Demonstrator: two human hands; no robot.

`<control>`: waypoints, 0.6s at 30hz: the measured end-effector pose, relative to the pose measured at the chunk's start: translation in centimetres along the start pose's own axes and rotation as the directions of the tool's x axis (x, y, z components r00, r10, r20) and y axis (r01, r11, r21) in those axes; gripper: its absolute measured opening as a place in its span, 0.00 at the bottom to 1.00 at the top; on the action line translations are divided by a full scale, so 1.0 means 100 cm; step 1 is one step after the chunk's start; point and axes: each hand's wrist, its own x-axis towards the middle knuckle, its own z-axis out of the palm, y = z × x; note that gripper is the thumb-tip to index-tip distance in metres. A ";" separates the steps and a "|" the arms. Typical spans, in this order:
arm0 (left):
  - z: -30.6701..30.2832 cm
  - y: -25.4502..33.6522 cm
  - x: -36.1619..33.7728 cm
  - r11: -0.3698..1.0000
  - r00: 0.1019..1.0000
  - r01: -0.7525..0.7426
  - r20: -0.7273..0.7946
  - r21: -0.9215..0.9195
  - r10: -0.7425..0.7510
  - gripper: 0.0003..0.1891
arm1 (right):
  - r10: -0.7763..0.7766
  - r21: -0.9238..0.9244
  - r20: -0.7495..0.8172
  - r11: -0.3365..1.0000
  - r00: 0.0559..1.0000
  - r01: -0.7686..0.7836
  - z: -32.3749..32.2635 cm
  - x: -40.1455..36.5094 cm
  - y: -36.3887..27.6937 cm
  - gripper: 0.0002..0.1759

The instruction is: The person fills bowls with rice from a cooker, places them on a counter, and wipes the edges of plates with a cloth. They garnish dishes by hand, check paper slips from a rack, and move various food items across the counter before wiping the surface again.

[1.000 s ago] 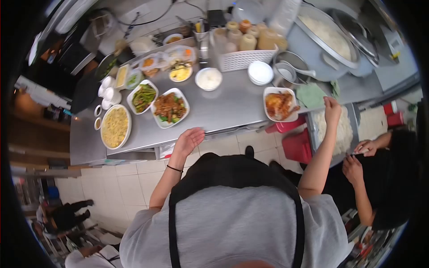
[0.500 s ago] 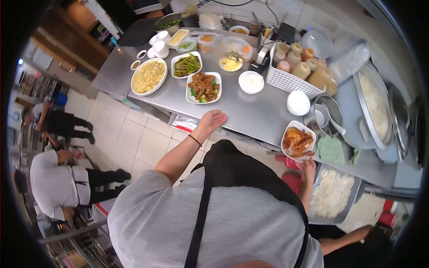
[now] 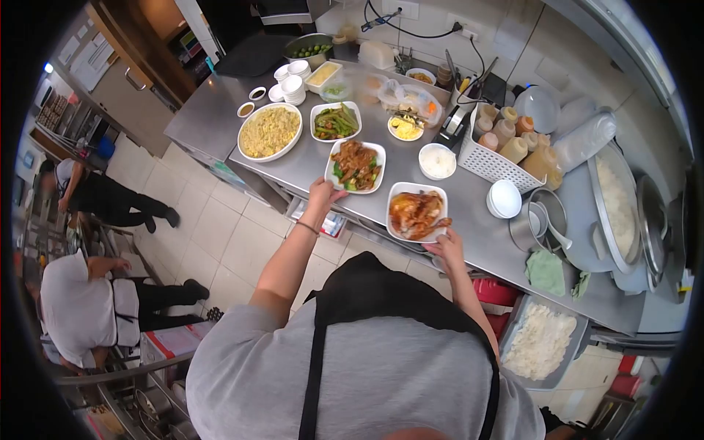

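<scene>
My right hand [image 3: 449, 251] grips the lower right edge of a square white dish [image 3: 394, 233] of browned roast chicken [image 3: 416, 214]. This dish is at the counter's front edge. My left hand [image 3: 323, 198] is closed at the lower left rim of another square white dish [image 3: 380, 170], which carries sauced meat over greens [image 3: 356, 163]. Behind that dish are a plate of green vegetables [image 3: 336, 119] and an oval dish of yellow fried rice [image 3: 270, 132]. A bowl of white rice [image 3: 438, 160] stands beyond the chicken.
A white basket of sauce bottles [image 3: 506, 158] stands at the back right. Near it are stacked white bowls [image 3: 504, 199], a metal pot [image 3: 529, 233] and a green cloth [image 3: 545, 272]. A rice tub [image 3: 541, 341] sits low on the right. Two people [image 3: 81, 301] are on the left.
My right hand has brought the chicken dish leftward along the counter's front. My left hand, open and in the air before, has reached the rim of the meat and greens dish. The view has shifted.
</scene>
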 end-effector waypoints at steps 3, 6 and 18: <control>-0.033 0.006 -0.010 1.000 1.000 -0.030 -0.003 -0.004 0.030 0.17 | -0.016 0.026 -0.022 1.000 1.000 0.016 0.039 0.025 0.009 0.22; -0.060 0.014 -0.018 0.999 1.000 -0.009 -0.020 -0.041 0.008 0.19 | -0.036 0.093 -0.050 0.995 0.998 0.040 0.072 0.054 0.015 0.24; -0.050 0.000 -0.016 0.987 0.980 -0.007 0.197 -0.160 0.039 0.24 | -0.129 0.160 -0.298 0.970 0.946 0.182 0.104 0.099 -0.036 0.17</control>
